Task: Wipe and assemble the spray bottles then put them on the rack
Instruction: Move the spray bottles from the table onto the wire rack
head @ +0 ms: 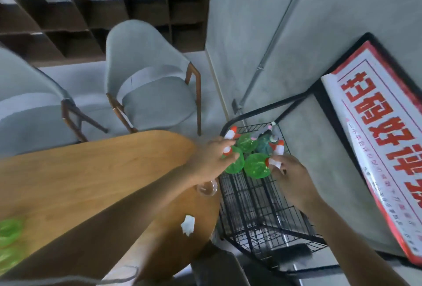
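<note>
Wooden table (91, 171) beside grey chairs (146, 84), concrete wall (262, 23)

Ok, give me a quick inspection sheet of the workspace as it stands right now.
Surface: wooden table, rounded edge beside the rack.
Job's things: green spray bottles on the black wire rack top tier; more green bottles at the table's left edge, blurred.
Clutter: crumpled tissue; clear cup partly under the arm.
Grippers: left hand holds a bottle on the rack; right hand pinches a spray head.
Cables: nothing seen.
Surroundings: two grey chairs, red-lettered sign, concrete wall.
</note>
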Demonstrator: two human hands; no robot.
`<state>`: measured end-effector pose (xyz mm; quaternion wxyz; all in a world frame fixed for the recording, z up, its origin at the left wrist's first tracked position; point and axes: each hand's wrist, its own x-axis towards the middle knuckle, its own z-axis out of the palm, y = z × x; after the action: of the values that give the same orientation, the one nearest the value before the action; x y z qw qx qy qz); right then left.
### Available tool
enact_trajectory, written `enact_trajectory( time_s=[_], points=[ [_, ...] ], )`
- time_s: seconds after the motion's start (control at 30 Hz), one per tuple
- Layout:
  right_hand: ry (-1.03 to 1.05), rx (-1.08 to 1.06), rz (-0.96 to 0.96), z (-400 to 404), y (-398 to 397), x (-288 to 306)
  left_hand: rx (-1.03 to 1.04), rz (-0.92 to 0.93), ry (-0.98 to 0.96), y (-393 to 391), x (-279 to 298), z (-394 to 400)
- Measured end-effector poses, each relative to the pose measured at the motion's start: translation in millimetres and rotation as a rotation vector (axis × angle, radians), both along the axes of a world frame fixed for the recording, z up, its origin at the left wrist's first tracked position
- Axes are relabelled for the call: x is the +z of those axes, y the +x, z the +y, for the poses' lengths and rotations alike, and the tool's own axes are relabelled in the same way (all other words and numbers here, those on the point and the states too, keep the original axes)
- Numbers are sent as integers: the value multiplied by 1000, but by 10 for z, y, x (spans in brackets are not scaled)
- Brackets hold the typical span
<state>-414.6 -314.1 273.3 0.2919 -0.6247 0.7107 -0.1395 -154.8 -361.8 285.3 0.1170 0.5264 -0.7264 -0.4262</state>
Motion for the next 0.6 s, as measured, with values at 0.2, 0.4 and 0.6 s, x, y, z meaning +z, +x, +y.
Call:
enact_trajectory(
  time_s=[0.2,0.4,0.6],
  points=[
    [100,-23,45,-192,-650,-430,-103,-83,75,-772,-296,-252],
    [181,-61,32,-443,-1010,-789,-222,-178,199,-1318,-779,-352],
    [264,-88,25,-604,-1144,-1075,-302,-250,250,-1711,-1234,-365]
  ],
)
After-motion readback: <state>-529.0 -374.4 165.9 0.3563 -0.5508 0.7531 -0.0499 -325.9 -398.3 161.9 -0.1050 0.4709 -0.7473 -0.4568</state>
